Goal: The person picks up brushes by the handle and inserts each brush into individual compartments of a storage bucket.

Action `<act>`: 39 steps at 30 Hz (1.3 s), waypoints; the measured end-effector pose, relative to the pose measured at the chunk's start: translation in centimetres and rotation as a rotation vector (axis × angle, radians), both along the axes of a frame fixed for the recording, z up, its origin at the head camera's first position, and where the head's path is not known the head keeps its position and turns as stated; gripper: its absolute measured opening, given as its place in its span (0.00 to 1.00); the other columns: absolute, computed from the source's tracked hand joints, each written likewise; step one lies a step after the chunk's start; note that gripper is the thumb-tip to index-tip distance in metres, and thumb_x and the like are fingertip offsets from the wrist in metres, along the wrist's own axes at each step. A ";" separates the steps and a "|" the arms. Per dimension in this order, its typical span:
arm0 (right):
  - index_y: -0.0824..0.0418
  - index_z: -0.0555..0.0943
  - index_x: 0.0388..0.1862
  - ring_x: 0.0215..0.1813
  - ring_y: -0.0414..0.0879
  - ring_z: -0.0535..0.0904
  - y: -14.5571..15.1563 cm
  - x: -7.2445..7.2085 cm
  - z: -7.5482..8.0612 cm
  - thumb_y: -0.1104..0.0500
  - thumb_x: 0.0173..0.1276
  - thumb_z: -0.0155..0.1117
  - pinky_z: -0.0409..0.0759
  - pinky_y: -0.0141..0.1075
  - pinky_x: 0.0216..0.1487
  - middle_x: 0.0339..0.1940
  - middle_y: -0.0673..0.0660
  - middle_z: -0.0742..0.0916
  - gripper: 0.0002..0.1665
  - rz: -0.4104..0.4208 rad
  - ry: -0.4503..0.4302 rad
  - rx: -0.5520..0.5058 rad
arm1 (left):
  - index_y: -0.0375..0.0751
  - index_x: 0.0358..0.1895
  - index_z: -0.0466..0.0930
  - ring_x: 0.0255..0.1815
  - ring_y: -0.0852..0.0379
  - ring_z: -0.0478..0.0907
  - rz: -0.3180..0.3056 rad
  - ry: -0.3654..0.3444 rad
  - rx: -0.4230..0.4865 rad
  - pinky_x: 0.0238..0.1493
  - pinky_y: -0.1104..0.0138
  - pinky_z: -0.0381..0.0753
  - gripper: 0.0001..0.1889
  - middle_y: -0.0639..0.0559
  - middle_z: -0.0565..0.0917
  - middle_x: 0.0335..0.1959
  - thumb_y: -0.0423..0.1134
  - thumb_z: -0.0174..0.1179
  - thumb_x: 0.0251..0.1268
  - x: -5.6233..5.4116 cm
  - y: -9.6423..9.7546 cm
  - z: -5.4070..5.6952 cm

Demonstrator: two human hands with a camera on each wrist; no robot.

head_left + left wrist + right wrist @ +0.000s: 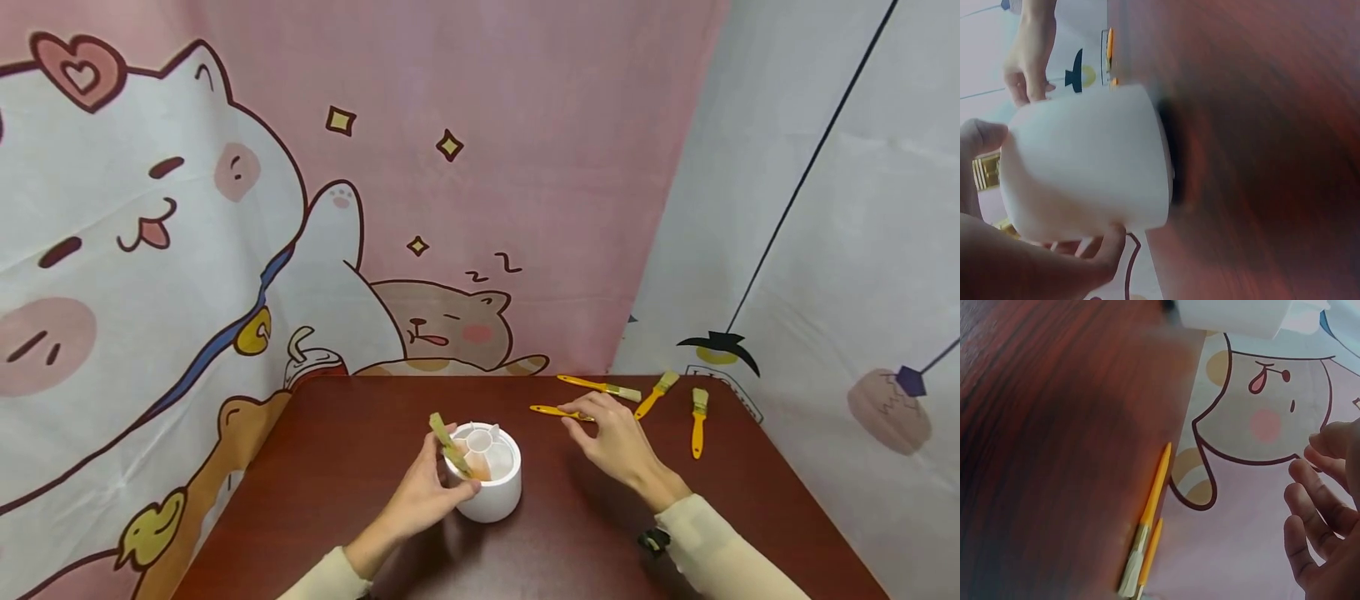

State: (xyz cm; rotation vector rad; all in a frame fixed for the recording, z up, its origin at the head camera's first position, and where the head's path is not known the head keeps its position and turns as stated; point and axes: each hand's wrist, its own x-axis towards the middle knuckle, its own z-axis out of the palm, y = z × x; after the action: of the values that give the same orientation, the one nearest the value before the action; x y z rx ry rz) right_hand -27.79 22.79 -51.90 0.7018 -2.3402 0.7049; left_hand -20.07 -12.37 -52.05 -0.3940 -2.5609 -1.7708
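My left hand grips a white round pen holder by its left side, thumb at the front and fingers behind. Dividers split the holder's inside around a round middle. Paintbrushes stand in it with bristles up, leaning over the left rim; their handles are mostly hidden. In the left wrist view the pen holder fills the middle. To its right, my right hand hovers above the table with bent, spread fingers and nothing between them. A yellow-handled paintbrush lies just beyond its fingertips, partly covered by the hand.
More yellow-handled paintbrushes lie at the back right of the dark red table: one crosswise, a slanted brush and an upright-lying brush. A cartoon-printed cloth hangs behind the table.
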 end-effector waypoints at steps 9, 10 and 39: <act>0.56 0.97 0.57 0.52 0.55 0.93 1.1 -1.2 -0.8 0.59 0.75 0.85 0.94 0.55 0.51 0.52 0.54 0.96 0.14 -0.036 -0.086 0.039 | 0.41 0.91 0.60 0.70 0.41 0.88 -0.128 -0.043 -0.006 0.61 0.67 0.88 0.53 0.33 0.81 0.76 0.36 0.80 0.67 -1.1 -1.1 0.4; 0.57 0.97 0.58 0.52 0.56 0.93 1.3 -1.3 -0.8 0.58 0.75 0.85 0.95 0.56 0.51 0.52 0.55 0.96 0.14 -0.039 -0.100 0.043 | 0.41 0.92 0.59 0.71 0.39 0.88 -0.140 -0.043 0.001 0.61 0.68 0.88 0.52 0.32 0.81 0.77 0.35 0.79 0.67 -1.2 -1.2 0.3; 0.59 0.93 0.67 0.61 0.66 0.92 5.1 -5.3 -3.5 0.59 0.77 0.82 0.93 0.66 0.59 0.65 0.66 0.92 0.22 -0.149 -0.326 0.111 | 0.42 0.94 0.59 0.82 0.38 0.80 0.004 -0.016 -0.074 0.83 0.36 0.76 0.60 0.38 0.82 0.81 0.48 0.87 0.63 -1.0 -0.3 0.1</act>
State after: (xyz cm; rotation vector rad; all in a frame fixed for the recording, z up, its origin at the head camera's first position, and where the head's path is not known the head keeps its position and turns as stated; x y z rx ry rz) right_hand -33.07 27.91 -55.40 0.4807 -2.7138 0.6674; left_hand -21.02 -12.68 -51.96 -0.3768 -2.6422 -1.6894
